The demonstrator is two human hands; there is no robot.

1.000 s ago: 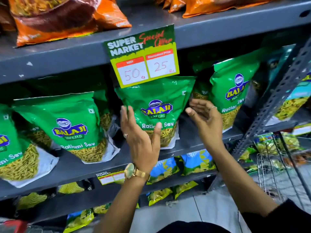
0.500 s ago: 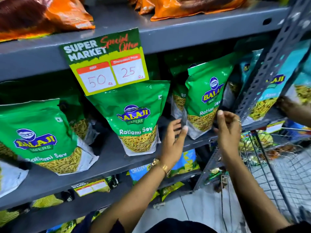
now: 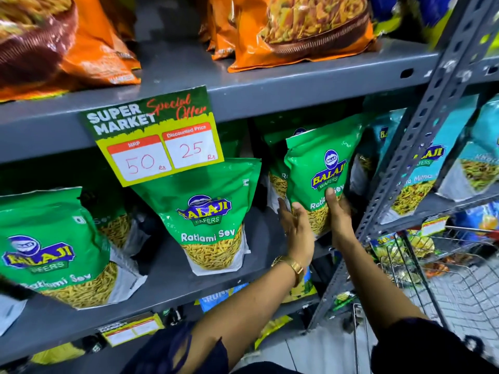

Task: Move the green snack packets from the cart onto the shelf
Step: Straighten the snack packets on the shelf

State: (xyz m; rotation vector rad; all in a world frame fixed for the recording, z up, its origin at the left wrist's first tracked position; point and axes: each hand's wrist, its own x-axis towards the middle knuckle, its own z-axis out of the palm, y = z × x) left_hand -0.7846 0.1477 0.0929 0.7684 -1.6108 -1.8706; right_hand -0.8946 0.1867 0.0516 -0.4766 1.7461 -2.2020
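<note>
Several green Balaji snack packets stand on the grey middle shelf [image 3: 172, 282]: one at the left [image 3: 51, 238], one in the middle [image 3: 213, 211], and one at the right [image 3: 321, 168] with more behind it. Both hands grip the lower part of the right packet. My left hand [image 3: 297, 228] cups its lower left edge. My right hand [image 3: 337, 211] grips its lower right side, thumb on the front. The wire cart [image 3: 445, 268] stands at the lower right, beyond the shelf's upright, with a few packets in it.
A green and yellow price sign [image 3: 154, 136] hangs from the upper shelf. Orange packets [image 3: 302, 28] lie on that upper shelf. A perforated grey upright [image 3: 421, 136] rises just right of my hands, with blue packets [image 3: 421, 168] past it. Lower shelves hold yellow and blue packets.
Both hands have left the middle packet and moved right to the right-hand green packet, which they now hold. The view has shifted and come closer to the shelf.
</note>
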